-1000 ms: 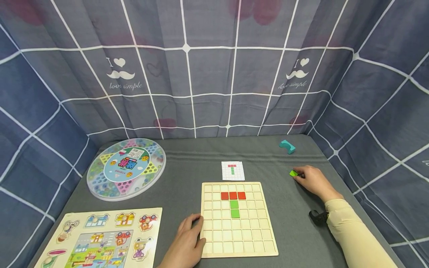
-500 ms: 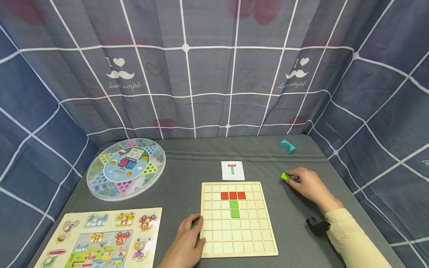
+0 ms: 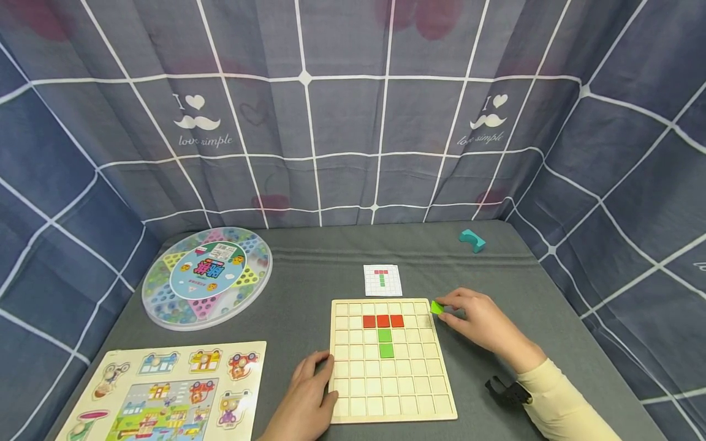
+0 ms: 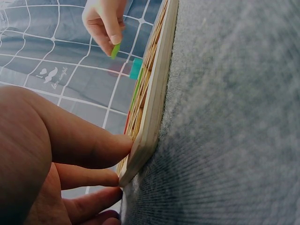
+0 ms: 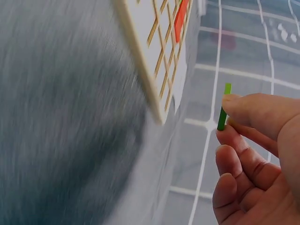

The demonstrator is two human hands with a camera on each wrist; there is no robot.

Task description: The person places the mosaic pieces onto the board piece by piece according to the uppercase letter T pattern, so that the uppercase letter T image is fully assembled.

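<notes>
A wooden grid board [image 3: 394, 404] lies on the table, with three red square tiles [image 3: 383, 321] in a row and two green square tiles [image 3: 385, 335] below the middle one. Against the board's left edge rests my left hand [image 3: 302, 398], its thumb and fingertips touching the rim. My right hand [image 3: 482, 321] pinches a thin green tile [image 5: 224, 108] between thumb and fingers, above the board's upper right corner; the other fingers are curled loosely. Behind the board lies a small white card [image 3: 383, 288] printed with a red and green T on a grid.
To the left are a round Chinese checkers set [image 3: 206, 282] and a picture puzzle board [image 3: 242, 361]. A teal arch-shaped block [image 3: 472, 241] lies at the back right. Checked curtains [image 3: 342, 116] stand around the table's back and sides.
My right hand has carried the green tile leftward and nearer, from the right part of the table to the board's upper right corner. The left hand has stayed at the board's edge.
</notes>
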